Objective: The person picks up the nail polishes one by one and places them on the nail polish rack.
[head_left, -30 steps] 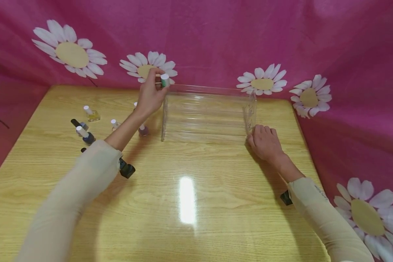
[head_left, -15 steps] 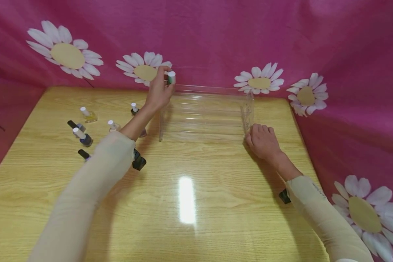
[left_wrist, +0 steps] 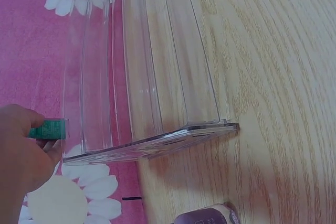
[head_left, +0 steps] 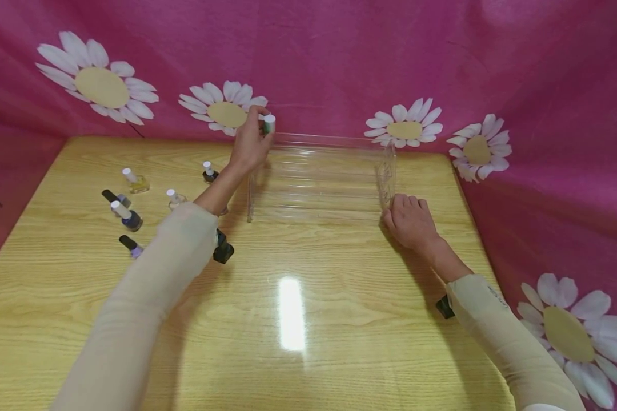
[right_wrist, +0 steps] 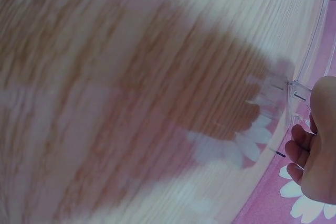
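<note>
Tilted in the fingers of my left hand point(head_left: 250, 142) is a green nail polish bottle point(head_left: 269, 127) with a white cap. It is held at the back left top tier of a clear stepped display rack point(head_left: 319, 185). The left wrist view shows the green bottle point(left_wrist: 50, 129) right at the rack's upper end, beside its side panel point(left_wrist: 157, 144). Fingers curled, my right hand point(head_left: 412, 222) grips the front right corner of the rack; the right wrist view has the hand point(right_wrist: 320, 150) partly cut off, against the clear plastic.
Left of the rack stand several nail polish bottles: a yellow one point(head_left: 140, 184), a dark blue one point(head_left: 131, 219), a pale one point(head_left: 175, 198), a lilac one point(head_left: 132, 247) and a dark one point(head_left: 209, 173). A pink flowered cloth point(head_left: 313, 68) hangs behind the table point(head_left: 349, 319).
My left hand has carried the green bottle a little rightward to the rack's top left, then stayed nearly still. My right hand has kept its place on the rack's corner.
</note>
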{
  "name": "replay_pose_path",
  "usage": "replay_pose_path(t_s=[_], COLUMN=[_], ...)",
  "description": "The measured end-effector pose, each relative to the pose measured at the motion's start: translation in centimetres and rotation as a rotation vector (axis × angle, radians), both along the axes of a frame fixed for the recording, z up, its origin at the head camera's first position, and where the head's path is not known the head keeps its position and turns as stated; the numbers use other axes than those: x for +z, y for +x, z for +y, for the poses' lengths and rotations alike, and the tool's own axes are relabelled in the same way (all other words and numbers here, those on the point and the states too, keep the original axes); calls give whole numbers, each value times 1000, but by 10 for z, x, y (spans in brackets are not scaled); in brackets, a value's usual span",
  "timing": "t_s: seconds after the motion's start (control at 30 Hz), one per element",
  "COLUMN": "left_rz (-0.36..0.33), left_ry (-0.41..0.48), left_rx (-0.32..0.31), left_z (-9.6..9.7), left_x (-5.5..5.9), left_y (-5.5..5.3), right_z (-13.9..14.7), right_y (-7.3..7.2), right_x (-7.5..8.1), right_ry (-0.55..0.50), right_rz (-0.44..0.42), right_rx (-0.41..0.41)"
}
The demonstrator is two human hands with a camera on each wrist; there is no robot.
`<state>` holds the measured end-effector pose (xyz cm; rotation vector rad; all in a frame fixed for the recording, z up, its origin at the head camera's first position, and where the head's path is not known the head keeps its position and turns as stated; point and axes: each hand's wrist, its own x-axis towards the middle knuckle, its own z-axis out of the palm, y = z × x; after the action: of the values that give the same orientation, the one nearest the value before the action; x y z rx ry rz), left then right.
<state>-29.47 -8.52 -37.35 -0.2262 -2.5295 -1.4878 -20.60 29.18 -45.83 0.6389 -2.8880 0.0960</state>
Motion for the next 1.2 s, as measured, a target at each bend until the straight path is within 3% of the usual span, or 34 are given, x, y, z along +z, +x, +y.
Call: replay_pose_path(t_s=[0.63,0.93,1.2], left_rz=[9,-12,-44], left_ry=[-139,-137,-67], left_rx=[-23,-26,-70], left_z=[2,0,-2], left_x=[0,-2,-2], left_y=[0,-1,-2], right_z=[1,0,-1], right_y=[-1,1,1], right_x=[-2,-2,-1], right_ry=[-2,-21,-17], right_rz=[12,79,42], right_rx=[-8,21,6])
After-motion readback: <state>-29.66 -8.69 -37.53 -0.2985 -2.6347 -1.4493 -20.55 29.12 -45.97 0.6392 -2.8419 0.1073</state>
